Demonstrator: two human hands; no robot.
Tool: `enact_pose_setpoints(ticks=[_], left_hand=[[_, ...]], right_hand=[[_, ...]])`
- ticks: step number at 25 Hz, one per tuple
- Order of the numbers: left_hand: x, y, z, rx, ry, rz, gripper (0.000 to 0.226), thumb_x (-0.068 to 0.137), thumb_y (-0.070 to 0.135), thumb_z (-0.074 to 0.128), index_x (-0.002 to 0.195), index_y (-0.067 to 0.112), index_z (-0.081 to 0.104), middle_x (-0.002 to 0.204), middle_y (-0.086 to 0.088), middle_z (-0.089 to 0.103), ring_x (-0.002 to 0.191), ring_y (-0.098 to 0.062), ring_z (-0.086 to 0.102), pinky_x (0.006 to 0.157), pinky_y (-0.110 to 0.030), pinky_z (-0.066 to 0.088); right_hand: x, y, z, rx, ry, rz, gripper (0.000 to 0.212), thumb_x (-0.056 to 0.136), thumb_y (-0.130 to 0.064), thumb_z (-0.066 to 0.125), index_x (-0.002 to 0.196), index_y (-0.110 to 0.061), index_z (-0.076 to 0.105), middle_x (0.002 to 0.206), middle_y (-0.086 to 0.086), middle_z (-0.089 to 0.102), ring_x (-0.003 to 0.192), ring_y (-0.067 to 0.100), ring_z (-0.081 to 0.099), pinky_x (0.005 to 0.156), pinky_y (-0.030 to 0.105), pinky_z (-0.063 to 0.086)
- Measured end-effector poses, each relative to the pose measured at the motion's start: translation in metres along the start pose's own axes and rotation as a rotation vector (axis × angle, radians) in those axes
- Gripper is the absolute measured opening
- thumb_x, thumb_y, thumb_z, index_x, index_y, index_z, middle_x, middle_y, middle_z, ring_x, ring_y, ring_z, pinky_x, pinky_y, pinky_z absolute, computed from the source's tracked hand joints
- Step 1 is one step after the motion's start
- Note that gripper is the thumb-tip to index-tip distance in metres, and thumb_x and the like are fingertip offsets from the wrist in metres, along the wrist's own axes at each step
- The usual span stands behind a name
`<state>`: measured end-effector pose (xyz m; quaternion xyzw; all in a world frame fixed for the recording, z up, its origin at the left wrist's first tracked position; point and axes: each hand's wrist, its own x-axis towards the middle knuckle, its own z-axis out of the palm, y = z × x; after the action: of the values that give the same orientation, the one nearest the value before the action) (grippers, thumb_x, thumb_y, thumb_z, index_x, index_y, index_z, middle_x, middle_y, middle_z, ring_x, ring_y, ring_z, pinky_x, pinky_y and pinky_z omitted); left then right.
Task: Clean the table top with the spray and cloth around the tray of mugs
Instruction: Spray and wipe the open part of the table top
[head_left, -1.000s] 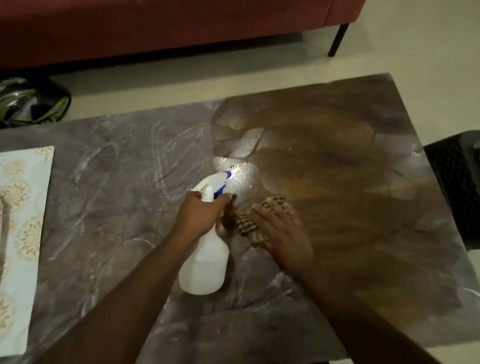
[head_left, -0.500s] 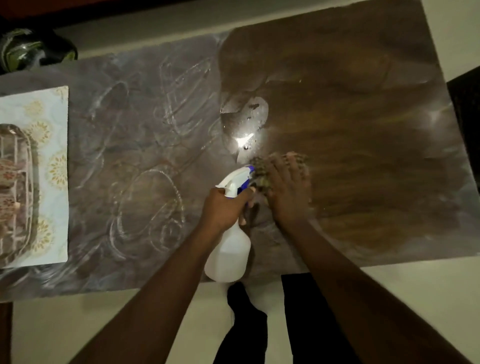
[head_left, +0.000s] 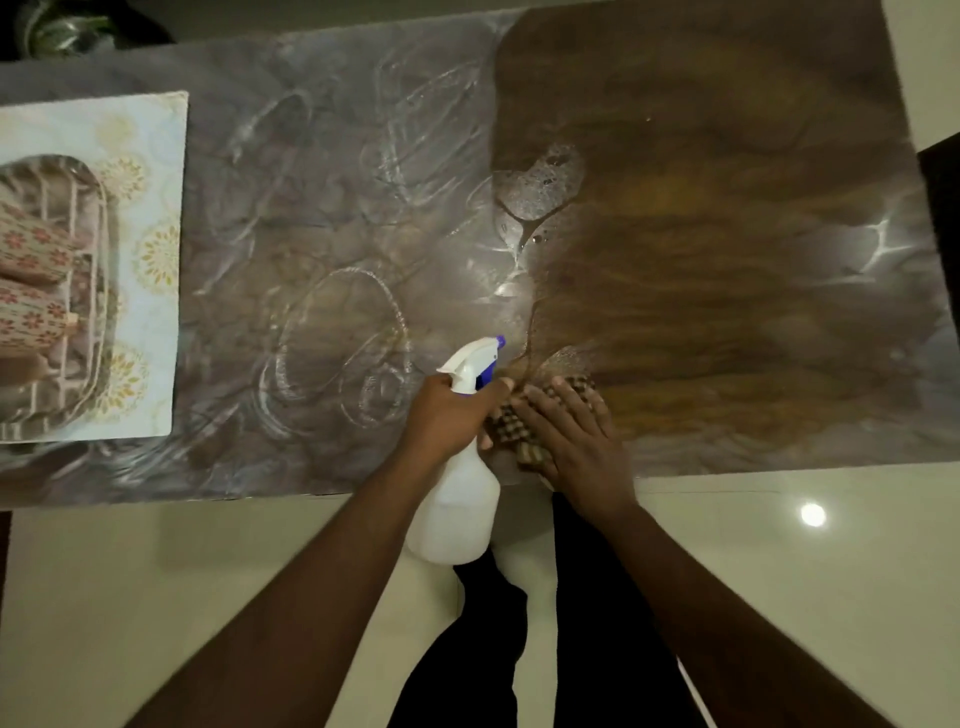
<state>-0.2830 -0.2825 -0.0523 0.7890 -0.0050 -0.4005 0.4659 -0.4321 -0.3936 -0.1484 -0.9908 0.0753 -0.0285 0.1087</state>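
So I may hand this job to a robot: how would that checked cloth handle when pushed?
The cloth looks floppy: it lies bunched under the right hand, so it would likely fold rather than slide stiffly. It is probably damp, given the wet table, so it may drag.

White spray bottle (head_left: 457, 509) with blue nozzle, brown checked cloth (head_left: 524, 431), floral mugs (head_left: 31, 291), brown table (head_left: 701, 260).

Glossy wet table top (head_left: 727, 260), checked cloth (head_left: 524, 436)
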Motion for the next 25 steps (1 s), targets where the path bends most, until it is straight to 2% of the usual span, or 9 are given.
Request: enact_pose_setpoints(ticks=[2, 4, 6, 9, 11, 16, 19, 21, 25], left_hand=[[-0.013, 0.002, -0.01, -0.034, -0.018, -0.083, 0.02, 0.089, 0.024, 0.068, 0.104, 0.036, 0.067, 0.071, 0.0, 0.069, 0.042, -0.021, 0.052, 0.052, -0.03, 0.049], [-0.023, 0.011, -0.017, -0.037, 0.041, -0.121, 0.014, 0.087, 0.024, 0.068, 0.085, 0.037, 0.064, 0.069, -0.005, 0.069, 0.04, -0.023, 0.052, 0.057, -0.035, 0.05], [-0.021, 0.016, -0.016, -0.015, 0.08, -0.133, 0.012, 0.086, 0.025, 0.068, 0.082, 0.035, 0.062, 0.064, -0.006, 0.066, 0.04, -0.023, 0.055, 0.058, -0.035, 0.051], [-0.002, 0.022, -0.012, 0.002, 0.128, -0.193, 0.01, 0.084, 0.029, 0.072, 0.084, 0.019, 0.068, 0.066, -0.004, 0.07, 0.044, -0.023, 0.058, 0.055, -0.033, 0.051], [0.014, 0.023, -0.016, -0.013, 0.13, -0.218, 0.019, 0.085, 0.031, 0.071, 0.101, 0.021, 0.07, 0.068, -0.001, 0.071, 0.043, -0.02, 0.056, 0.052, -0.029, 0.049], [0.031, 0.041, -0.029, 0.034, 0.171, -0.187, 0.023, 0.086, 0.027, 0.071, 0.108, 0.028, 0.063, 0.065, 0.005, 0.066, 0.043, -0.012, 0.058, 0.054, -0.028, 0.052], [0.038, 0.06, -0.029, 0.007, 0.216, -0.206, 0.027, 0.088, 0.026, 0.07, 0.114, 0.024, 0.065, 0.06, 0.012, 0.066, 0.041, -0.005, 0.058, 0.049, -0.018, 0.048], [0.046, 0.068, -0.031, 0.008, 0.261, -0.21, 0.026, 0.087, 0.027, 0.069, 0.112, 0.022, 0.068, 0.06, 0.006, 0.065, 0.041, -0.01, 0.058, 0.052, -0.022, 0.049], [0.056, 0.085, -0.026, 0.024, 0.249, -0.178, 0.016, 0.085, 0.03, 0.071, 0.087, 0.041, 0.06, 0.067, -0.004, 0.069, 0.039, -0.023, 0.056, 0.052, -0.03, 0.049]], right_hand=[[-0.019, 0.032, -0.02, -0.002, -0.039, 0.134, 0.07, 0.076, -0.032, 0.055, 0.143, -0.023, 0.039, 0.149, 0.002, 0.039, 0.141, 0.027, 0.026, 0.111, 0.051, 0.023], [0.008, 0.043, -0.036, -0.024, -0.059, 0.474, 0.068, 0.078, -0.029, 0.05, 0.144, -0.023, 0.036, 0.15, 0.003, 0.036, 0.141, 0.029, 0.024, 0.111, 0.052, 0.021], [0.061, 0.017, -0.034, 0.037, -0.06, 0.635, 0.061, 0.083, -0.028, 0.048, 0.143, -0.022, 0.038, 0.15, 0.005, 0.036, 0.14, 0.033, 0.026, 0.111, 0.053, 0.017], [0.067, -0.036, -0.006, 0.035, -0.086, 0.151, 0.056, 0.085, -0.03, 0.057, 0.139, -0.016, 0.045, 0.148, 0.007, 0.04, 0.14, 0.031, 0.027, 0.115, 0.051, 0.014], [0.045, -0.011, -0.01, 0.018, -0.111, -0.079, 0.065, 0.081, -0.034, 0.065, 0.14, -0.018, 0.043, 0.149, 0.005, 0.039, 0.141, 0.028, 0.024, 0.114, 0.051, 0.017], [0.13, 0.003, -0.02, 0.063, -0.118, 0.507, 0.06, 0.087, -0.034, 0.042, 0.145, -0.019, 0.035, 0.151, 0.008, 0.034, 0.141, 0.032, 0.023, 0.115, 0.048, 0.003], [0.119, -0.023, -0.016, 0.107, -0.333, -0.057, 0.054, 0.092, -0.03, 0.049, 0.142, -0.014, 0.039, 0.149, 0.01, 0.038, 0.141, 0.03, 0.025, 0.117, 0.048, 0.007], [0.102, 0.029, -0.025, 0.052, -0.235, -0.204, 0.067, 0.085, -0.035, 0.058, 0.146, -0.02, 0.033, 0.152, 0.005, 0.033, 0.143, 0.028, 0.021, 0.115, 0.051, 0.013], [0.173, 0.033, -0.031, 0.06, -0.122, 0.438, 0.072, 0.081, -0.033, 0.06, 0.146, -0.02, 0.03, 0.152, 0.006, 0.033, 0.141, 0.032, 0.023, 0.113, 0.05, 0.005]])
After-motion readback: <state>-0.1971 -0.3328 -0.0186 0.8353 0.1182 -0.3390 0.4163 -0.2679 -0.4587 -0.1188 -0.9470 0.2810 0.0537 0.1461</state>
